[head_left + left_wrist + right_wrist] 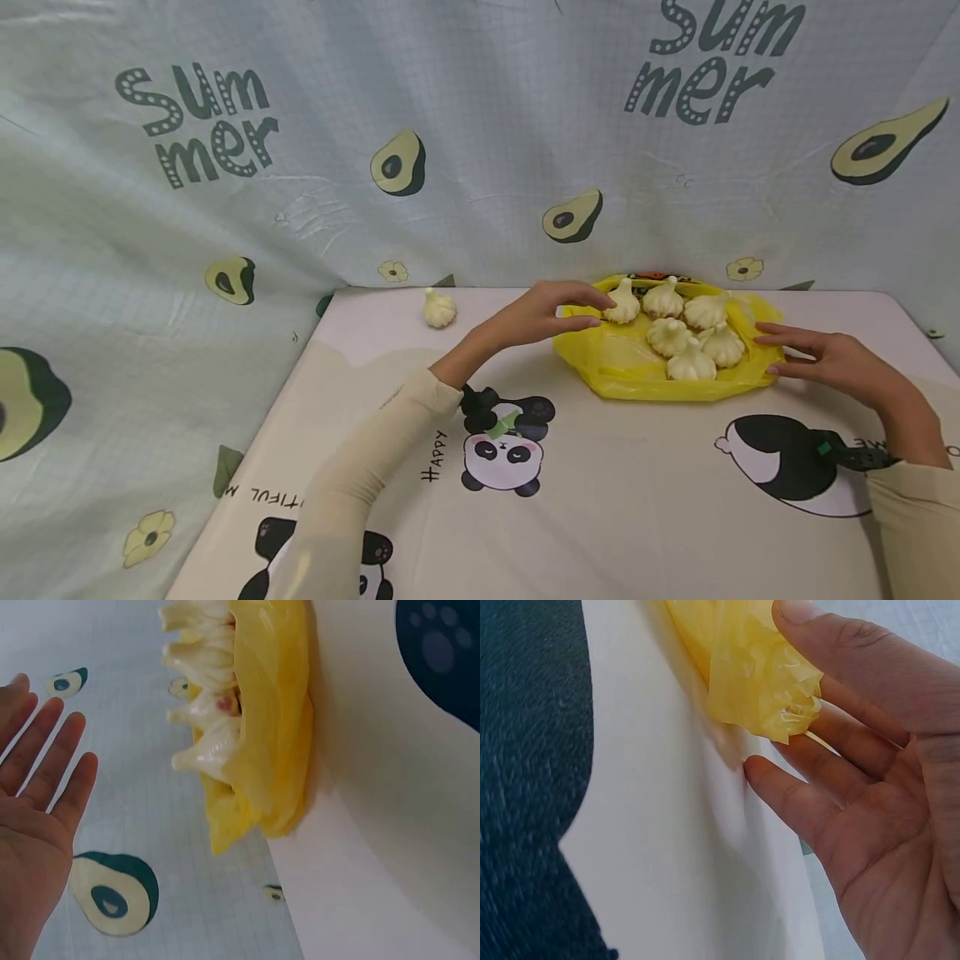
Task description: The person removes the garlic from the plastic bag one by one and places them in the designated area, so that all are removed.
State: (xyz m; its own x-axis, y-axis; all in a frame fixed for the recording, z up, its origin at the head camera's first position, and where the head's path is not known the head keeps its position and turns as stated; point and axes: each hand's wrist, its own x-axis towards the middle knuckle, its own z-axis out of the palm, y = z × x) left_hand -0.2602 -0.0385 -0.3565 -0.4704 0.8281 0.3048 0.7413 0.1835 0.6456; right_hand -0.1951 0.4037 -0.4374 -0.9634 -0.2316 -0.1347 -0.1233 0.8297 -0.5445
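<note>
Several white garlic bulbs (692, 360) sit in a yellow plastic bag (652, 389) whose mouth is spread wide. My left hand (551, 312) reaches over the bag's left edge, fingertips right at the leftmost bulb (622, 302). In the left wrist view its fingers (49, 769) are extended and spread apart. At the bag's right end is my right hand (840, 358), touching the crumpled plastic. The right wrist view has the thumb in front of the plastic and the loosely extended fingers (795, 796) behind and below it.
One more garlic bulb (438, 308) lies alone at the back left of the table. The panda-printed tablecloth (600, 500) covers the tabletop. A pale curtain (480, 100) with avocado prints hangs right behind the bag.
</note>
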